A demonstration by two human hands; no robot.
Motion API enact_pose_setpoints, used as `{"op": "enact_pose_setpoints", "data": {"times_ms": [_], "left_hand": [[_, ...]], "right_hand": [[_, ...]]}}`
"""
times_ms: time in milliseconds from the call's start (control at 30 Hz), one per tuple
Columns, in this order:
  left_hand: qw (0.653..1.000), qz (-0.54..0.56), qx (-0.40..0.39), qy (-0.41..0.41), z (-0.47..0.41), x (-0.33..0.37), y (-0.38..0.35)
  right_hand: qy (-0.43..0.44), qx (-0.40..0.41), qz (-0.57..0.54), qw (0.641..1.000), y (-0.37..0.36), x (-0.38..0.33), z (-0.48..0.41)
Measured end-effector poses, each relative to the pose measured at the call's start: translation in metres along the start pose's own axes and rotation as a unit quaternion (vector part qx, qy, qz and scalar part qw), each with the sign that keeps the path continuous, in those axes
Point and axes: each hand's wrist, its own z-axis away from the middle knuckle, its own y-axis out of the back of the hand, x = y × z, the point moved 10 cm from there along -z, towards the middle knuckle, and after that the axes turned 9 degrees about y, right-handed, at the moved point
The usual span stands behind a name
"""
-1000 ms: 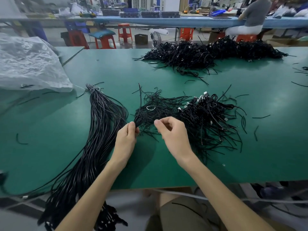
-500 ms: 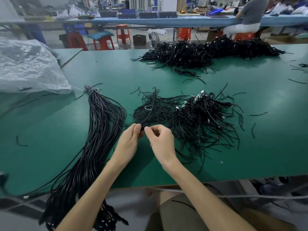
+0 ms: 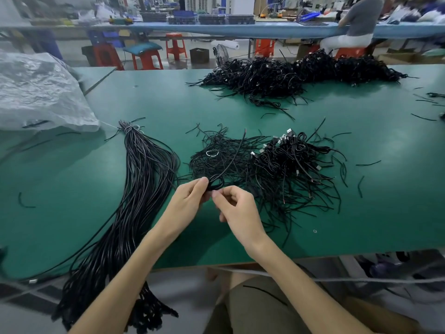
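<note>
Winding one black cable (image 3: pixel 230 161) into a small coil at the near edge of the pile (image 3: pixel 284 169).

The thin, glossy cable is looping tightly between both hands just above the desk (image 3: pixel 361 213), its free tail arching back over the pile. The left hand (image 3: pixel 190 197) is pinching the loop and the right hand (image 3: pixel 237 209) is gripping it with curled fingers. Next, I'd judge, the tail needs winding in without the loop springing open.
</note>
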Motion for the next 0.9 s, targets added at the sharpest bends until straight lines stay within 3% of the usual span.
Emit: {"op": "enact_pose_setpoints", "data": {"times_ms": [200,467,533,667,833,900], "left_hand": [[0.999,0.029,-0.016,0.017,0.012,0.012,-0.010],[0.981,0.000,-0.168,0.100,0.029,0.009,-0.045],[0.981,0.001,-0.170,0.091,0.031,0.013,-0.044],[0.983,0.007,-0.161,0.090,0.033,0.015,-0.042],[0.992,0.013,-0.103,0.075,0.031,0.015,-0.040],[0.994,0.021,-0.080,0.067,0.030,0.014,-0.039]], "right_hand": [[0.002,-0.040,-0.075,0.996,0.008,-0.010,0.013],[0.039,-0.077,-0.034,0.996,0.021,-0.020,0.015],[0.043,-0.084,-0.027,0.995,0.021,-0.018,0.019],[0.067,-0.064,0.092,0.991,0.029,-0.017,0.022],[0.165,-0.004,0.187,0.968,0.039,-0.040,0.026],[0.167,-0.005,0.197,0.966,0.039,-0.041,0.026]]}}
